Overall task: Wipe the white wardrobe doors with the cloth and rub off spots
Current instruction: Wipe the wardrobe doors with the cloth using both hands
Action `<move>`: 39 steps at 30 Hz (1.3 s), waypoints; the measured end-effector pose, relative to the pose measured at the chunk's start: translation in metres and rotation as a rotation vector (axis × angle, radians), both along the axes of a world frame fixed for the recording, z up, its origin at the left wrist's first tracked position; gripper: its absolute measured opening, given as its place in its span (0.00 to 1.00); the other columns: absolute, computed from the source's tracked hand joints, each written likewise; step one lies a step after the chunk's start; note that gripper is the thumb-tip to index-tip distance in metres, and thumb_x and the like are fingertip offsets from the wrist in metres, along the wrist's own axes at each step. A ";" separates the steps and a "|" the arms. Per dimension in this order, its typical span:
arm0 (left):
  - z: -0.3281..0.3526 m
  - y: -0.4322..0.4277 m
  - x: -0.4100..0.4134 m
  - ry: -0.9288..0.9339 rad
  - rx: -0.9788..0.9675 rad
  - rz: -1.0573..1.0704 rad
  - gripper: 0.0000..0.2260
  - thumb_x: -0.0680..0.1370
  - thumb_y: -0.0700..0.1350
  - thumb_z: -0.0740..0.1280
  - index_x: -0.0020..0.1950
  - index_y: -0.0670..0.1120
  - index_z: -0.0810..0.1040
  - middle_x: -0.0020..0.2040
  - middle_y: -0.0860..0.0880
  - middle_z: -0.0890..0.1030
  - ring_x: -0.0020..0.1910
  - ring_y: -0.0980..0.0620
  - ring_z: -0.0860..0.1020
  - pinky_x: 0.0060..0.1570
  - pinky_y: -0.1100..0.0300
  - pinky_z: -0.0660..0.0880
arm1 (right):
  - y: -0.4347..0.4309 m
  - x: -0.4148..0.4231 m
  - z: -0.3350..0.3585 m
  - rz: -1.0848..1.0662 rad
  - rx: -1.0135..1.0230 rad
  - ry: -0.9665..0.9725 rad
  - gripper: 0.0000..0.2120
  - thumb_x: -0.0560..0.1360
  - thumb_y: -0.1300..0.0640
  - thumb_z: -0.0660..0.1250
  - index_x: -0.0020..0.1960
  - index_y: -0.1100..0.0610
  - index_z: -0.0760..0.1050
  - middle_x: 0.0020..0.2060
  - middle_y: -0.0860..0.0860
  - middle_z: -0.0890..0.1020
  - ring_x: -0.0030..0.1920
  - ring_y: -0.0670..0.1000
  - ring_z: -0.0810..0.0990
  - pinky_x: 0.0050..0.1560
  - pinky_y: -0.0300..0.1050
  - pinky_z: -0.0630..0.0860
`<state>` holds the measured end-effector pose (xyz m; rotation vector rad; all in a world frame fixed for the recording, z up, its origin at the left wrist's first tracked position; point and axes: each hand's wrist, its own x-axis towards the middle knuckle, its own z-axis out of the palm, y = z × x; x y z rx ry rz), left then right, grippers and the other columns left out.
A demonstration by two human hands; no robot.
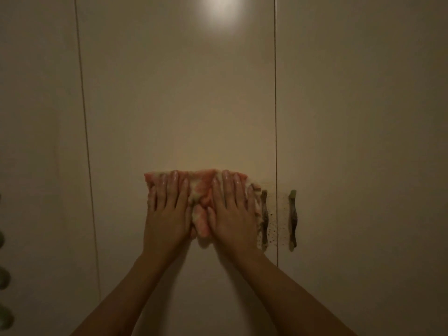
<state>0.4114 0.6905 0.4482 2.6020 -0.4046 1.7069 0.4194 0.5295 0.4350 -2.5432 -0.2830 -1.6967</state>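
A pink-and-white cloth [202, 187] is spread flat against the middle white wardrobe door [179, 105]. My left hand [167, 209] presses on its left half with the fingers spread and pointing up. My right hand [232, 209] presses on its right half the same way. The cloth bunches between my two thumbs. Small dark spots [272, 230] speckle the door's right edge, just right of the cloth, around the seam between the doors.
Two dark vertical handles flank the seam: one [264, 219] beside my right hand, one [292, 219] on the right door [363, 117]. The left door [38, 117] lies beyond another seam. Round knobs [3, 280] show at the left frame edge. A light reflection [218, 13] glares above.
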 end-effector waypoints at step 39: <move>-0.190 -0.178 -0.009 -0.021 0.081 -0.146 0.34 0.73 0.49 0.57 0.77 0.40 0.53 0.79 0.42 0.48 0.77 0.39 0.49 0.72 0.42 0.53 | -0.158 -0.035 -0.179 -0.074 -0.119 0.018 0.40 0.73 0.50 0.58 0.81 0.56 0.46 0.80 0.53 0.46 0.80 0.56 0.46 0.74 0.57 0.52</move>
